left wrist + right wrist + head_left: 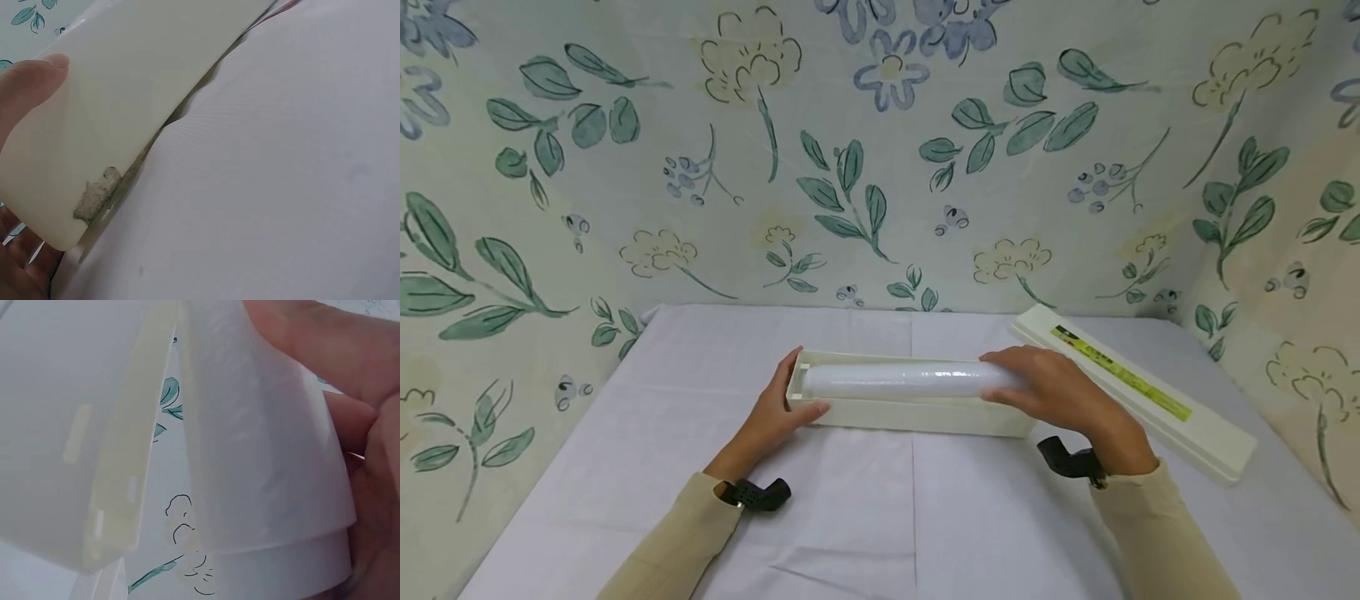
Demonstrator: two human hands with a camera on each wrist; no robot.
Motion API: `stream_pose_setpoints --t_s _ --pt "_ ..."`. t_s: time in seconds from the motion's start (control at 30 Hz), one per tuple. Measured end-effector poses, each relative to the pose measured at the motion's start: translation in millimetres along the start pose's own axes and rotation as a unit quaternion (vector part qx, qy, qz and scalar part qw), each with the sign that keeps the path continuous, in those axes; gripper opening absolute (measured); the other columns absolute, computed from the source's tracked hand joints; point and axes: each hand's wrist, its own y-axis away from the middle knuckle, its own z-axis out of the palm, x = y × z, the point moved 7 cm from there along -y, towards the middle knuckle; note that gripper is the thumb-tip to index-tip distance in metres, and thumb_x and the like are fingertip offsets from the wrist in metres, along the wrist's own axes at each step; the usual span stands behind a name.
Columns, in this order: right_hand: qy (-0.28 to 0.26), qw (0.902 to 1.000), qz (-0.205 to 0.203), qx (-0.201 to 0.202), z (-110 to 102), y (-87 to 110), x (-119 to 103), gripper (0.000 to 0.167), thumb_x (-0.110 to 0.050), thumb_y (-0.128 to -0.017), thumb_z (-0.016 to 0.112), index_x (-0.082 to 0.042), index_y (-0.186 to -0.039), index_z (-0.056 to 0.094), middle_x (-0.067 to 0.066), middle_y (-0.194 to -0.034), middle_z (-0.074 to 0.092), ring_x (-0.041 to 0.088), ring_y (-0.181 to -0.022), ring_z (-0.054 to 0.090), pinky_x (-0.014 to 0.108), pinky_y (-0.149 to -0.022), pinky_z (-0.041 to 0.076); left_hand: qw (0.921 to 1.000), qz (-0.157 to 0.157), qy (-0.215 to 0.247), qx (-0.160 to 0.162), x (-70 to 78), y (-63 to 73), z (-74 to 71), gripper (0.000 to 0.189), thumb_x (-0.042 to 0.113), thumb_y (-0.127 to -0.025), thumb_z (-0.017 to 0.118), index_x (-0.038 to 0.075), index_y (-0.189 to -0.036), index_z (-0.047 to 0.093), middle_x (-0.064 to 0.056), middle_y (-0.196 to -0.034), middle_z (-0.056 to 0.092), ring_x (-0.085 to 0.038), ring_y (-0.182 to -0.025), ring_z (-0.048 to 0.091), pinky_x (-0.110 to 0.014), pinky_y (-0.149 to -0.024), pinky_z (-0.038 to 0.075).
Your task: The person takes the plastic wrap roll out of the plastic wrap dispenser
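Note:
A long off-white box [925, 418] lies on the table with its top off. My left hand [775, 410] grips its left end, thumb on the front wall and fingers behind. In the left wrist view the thumb presses the box's side [137, 81], which has a torn grey patch near its lower corner. A glossy white roll of cling film [895, 380] lies lengthwise in the box. My right hand [1060, 387] grips the roll's right end. The right wrist view shows that end of the roll [262, 456] raised, apart from the box wall [122, 462].
The box's long lid [1135, 408], with a yellow-green label, lies slanted at the right, behind and beside my right hand. A white cloth [850, 517] with creases covers the table. Floral fabric [880, 167] hangs behind and at the sides.

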Motion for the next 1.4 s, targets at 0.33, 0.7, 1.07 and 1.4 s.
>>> stream_pose_setpoints --t_s 0.33,0.7,1.07,1.4 --pt "0.006 0.9999 -0.005 0.013 -12 6.8 3 0.052 -0.033 -0.083 0.076 -0.007 -0.125 0.063 0.009 -0.121 0.065 0.026 -0.108 0.061 0.045 -0.087 0.05 1.0 0.002 0.004 0.002 -0.2 0.7 0.0 0.098 0.036 -0.08 0.078 0.026 -0.154 0.014 -0.004 -0.145 0.039 -0.028 -0.123 0.044 -0.053 -0.102 0.036" --pt "0.023 0.9995 0.013 0.015 -23 10.9 8 0.051 -0.035 -0.086 0.073 -0.007 -0.127 0.062 0.012 -0.122 0.064 0.027 -0.102 0.06 0.046 -0.082 0.05 1.0 0.0 -0.004 0.001 0.7 -0.5 -0.4 0.099 0.037 -0.08 0.078 0.028 -0.154 0.013 -0.005 -0.15 0.035 -0.029 -0.131 0.039 -0.058 -0.107 0.028" --pt "0.013 0.9991 0.019 0.035 -32 13.5 13 0.049 -0.033 -0.086 0.074 -0.006 -0.125 0.063 0.011 -0.117 0.065 0.022 -0.091 0.058 0.04 -0.073 0.049 1.0 0.001 -0.005 0.003 -1.0 -1.9 0.0 0.099 0.037 -0.08 0.078 0.027 -0.154 0.012 -0.006 -0.152 0.032 -0.03 -0.136 0.034 -0.058 -0.109 0.026" --pt "0.006 0.9985 0.027 0.047 -35 16.8 17 0.05 -0.03 -0.084 0.076 -0.004 -0.125 0.064 0.014 -0.117 0.066 0.024 -0.092 0.06 0.041 -0.073 0.051 0.9999 -0.008 -0.004 0.005 -2.5 -0.6 1.0 0.099 0.039 -0.079 0.078 0.028 -0.154 0.014 -0.004 -0.151 0.033 -0.029 -0.134 0.036 -0.057 -0.108 0.027"
